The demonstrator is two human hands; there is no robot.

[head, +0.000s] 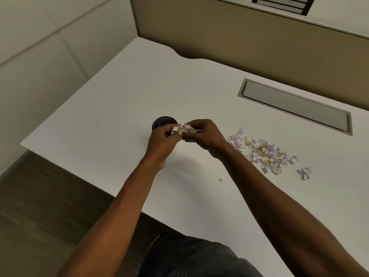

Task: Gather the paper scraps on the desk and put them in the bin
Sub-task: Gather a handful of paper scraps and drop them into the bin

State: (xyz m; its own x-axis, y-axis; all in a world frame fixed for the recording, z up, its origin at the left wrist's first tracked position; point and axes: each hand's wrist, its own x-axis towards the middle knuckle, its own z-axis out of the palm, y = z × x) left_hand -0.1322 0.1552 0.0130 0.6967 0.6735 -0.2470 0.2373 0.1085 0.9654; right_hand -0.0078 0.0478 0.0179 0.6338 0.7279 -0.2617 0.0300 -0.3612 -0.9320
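A small black round bin point(164, 122) stands on the white desk point(111, 108), partly hidden behind my hands. My left hand point(162, 139) and my right hand point(203, 134) meet just in front of it and together pinch a bunch of pale purple and yellowish paper scraps point(184, 129) above the bin's near rim. To the right on the desk lies a loose pile of several more scraps point(265, 151). A separate crumpled scrap point(305, 172) sits at the pile's right end, and one tiny scrap point(220, 179) lies alone nearer to me.
A grey cable-tray flap point(295, 105) is set into the desk at the back right. A beige partition point(239, 41) runs along the desk's far edge. The desk's left edge drops to dark flooring point(46, 206).
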